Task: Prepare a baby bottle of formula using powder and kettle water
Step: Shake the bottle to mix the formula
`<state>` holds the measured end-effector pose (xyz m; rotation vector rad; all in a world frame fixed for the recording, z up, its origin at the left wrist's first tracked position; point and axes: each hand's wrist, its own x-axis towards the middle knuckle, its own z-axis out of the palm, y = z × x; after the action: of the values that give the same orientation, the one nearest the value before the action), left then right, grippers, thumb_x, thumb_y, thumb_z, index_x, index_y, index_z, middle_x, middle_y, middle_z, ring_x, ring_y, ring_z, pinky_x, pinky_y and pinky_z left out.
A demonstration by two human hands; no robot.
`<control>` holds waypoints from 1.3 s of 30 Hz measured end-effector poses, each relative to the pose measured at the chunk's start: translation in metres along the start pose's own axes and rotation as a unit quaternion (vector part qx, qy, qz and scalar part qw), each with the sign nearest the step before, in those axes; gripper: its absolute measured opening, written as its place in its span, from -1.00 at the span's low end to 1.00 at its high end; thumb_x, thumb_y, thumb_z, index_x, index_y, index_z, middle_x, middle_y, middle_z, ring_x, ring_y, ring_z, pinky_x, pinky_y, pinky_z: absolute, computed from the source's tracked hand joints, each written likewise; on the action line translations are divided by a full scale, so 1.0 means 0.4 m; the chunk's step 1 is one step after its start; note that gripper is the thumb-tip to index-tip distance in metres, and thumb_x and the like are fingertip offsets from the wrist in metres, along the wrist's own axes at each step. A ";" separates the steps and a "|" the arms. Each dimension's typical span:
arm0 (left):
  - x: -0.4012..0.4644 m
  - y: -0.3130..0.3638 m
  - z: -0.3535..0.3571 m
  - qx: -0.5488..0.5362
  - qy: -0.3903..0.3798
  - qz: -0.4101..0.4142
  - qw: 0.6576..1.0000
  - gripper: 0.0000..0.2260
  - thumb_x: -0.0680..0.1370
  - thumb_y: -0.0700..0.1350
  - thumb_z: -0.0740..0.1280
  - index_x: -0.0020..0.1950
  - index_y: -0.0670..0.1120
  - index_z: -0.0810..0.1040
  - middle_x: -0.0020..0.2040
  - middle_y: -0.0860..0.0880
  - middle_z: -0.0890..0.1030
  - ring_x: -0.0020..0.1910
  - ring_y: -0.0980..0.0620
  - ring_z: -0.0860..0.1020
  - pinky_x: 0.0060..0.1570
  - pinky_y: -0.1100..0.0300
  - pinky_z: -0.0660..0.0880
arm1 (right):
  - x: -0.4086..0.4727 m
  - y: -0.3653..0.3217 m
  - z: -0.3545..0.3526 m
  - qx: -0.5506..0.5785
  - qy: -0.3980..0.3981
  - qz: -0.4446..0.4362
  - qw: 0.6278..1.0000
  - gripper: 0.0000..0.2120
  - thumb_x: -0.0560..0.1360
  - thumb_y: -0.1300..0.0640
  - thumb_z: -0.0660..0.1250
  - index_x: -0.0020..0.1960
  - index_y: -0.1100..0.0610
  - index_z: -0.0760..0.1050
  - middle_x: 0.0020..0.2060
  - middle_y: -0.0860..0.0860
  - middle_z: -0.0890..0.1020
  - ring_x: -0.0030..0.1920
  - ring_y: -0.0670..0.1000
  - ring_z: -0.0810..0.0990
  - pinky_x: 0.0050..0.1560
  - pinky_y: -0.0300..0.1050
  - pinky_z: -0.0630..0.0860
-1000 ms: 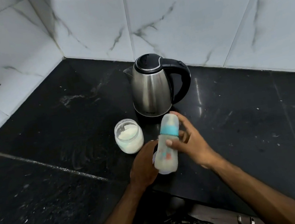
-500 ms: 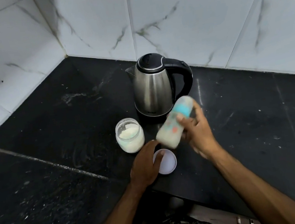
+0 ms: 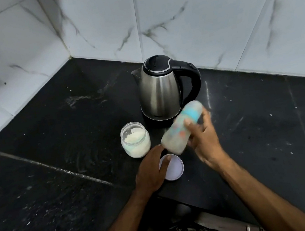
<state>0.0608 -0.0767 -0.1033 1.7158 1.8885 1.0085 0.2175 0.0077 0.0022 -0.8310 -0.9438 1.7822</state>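
The right hand (image 3: 203, 137) grips the bottle (image 3: 181, 129), blurred and tilted with its capped top leaning right, in the air just in front of the kettle (image 3: 159, 91). The left hand (image 3: 151, 171) lies flat and relaxed on the counter (image 3: 51, 129), holding nothing, its fingertips touching the lid (image 3: 172, 168) in front of the kettle, and the open powder jar (image 3: 135, 142) stands at the kettle's front left
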 end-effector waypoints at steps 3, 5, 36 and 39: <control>0.001 0.010 -0.013 -0.071 -0.031 -0.021 0.997 -0.64 0.49 0.00 0.33 0.29 0.11 0.46 0.26 0.01 0.58 0.21 0.04 0.54 0.25 0.16 0.45 | -0.030 0.033 -0.007 -0.130 -0.134 0.036 0.982 -0.09 0.25 0.03 0.63 0.47 -0.03 0.24 0.21 0.30 0.56 0.16 0.32 0.61 0.09 0.30 0.58; 0.001 0.002 -0.006 -0.072 -0.028 -0.017 0.997 -0.66 0.53 0.11 0.29 0.29 0.11 0.47 0.26 0.04 0.57 0.24 0.03 0.53 0.26 0.17 0.43 | -0.015 0.023 -0.011 -0.116 -0.105 0.012 0.988 -0.12 0.23 -0.02 0.65 0.44 -0.06 0.29 0.20 0.30 0.57 0.15 0.31 0.61 0.08 0.28 0.59; 0.000 -0.008 -0.006 -0.041 -0.038 -0.017 0.998 -0.63 0.52 0.06 0.27 0.31 0.04 0.49 0.26 0.04 0.58 0.24 0.06 0.53 0.29 0.19 0.43 | -0.041 0.035 -0.008 -0.152 -0.130 0.025 0.979 -0.23 0.39 0.29 0.51 0.46 -0.02 0.23 0.05 0.14 0.65 0.01 0.10 0.69 -0.12 -0.04 0.64; -0.001 -0.002 -0.004 -0.027 -0.014 0.000 1.000 -0.62 0.54 0.04 0.26 0.33 -0.05 0.49 0.24 -0.05 0.59 0.22 0.06 0.50 0.27 0.41 0.32 | -0.021 0.020 -0.011 -0.117 -0.084 -0.004 0.990 -0.23 0.35 0.15 0.58 0.44 0.00 0.27 0.15 0.19 0.60 0.08 0.17 0.65 -0.03 0.08 0.64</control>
<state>0.0591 -0.0775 -0.1028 1.6905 1.8288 1.0208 0.2208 -0.0013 -0.0058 -0.8293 -1.2827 1.7779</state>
